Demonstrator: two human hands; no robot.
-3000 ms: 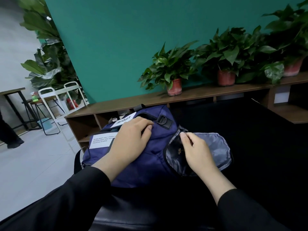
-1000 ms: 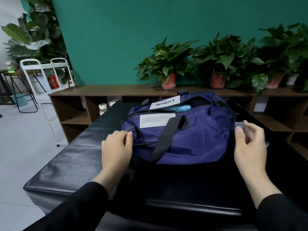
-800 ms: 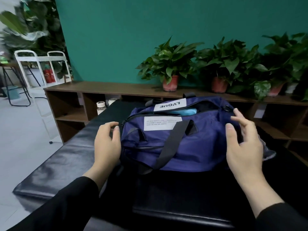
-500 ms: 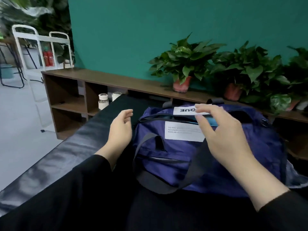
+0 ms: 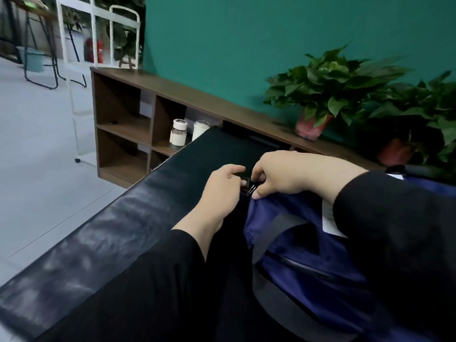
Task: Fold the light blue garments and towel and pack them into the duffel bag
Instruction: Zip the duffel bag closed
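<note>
The navy duffel bag (image 5: 306, 248) lies on the black padded bench (image 5: 103, 233), mostly under my right forearm. At the bag's left end my right hand (image 5: 291, 176) pinches the metal zipper pull (image 5: 250, 189). My left hand (image 5: 222, 193) grips the black tab at that same end, just left of the pull. Its grey strap (image 5: 278, 302) hangs down the front. A white label (image 5: 329, 219) peeks out beside my sleeve. The light blue garments and towel are not visible.
A brown wooden shelf unit (image 5: 128, 124) runs along the teal wall behind the bench, with two white-capped jars (image 5: 179, 134) in a cubby. Potted plants (image 5: 328, 95) stand on top. A white rack (image 5: 81, 45) and grey floor lie to the left.
My view has swung to the bag's left end. My right hand moved from the top label down to the zipper pull, and my left hand closed on the end tab.
</note>
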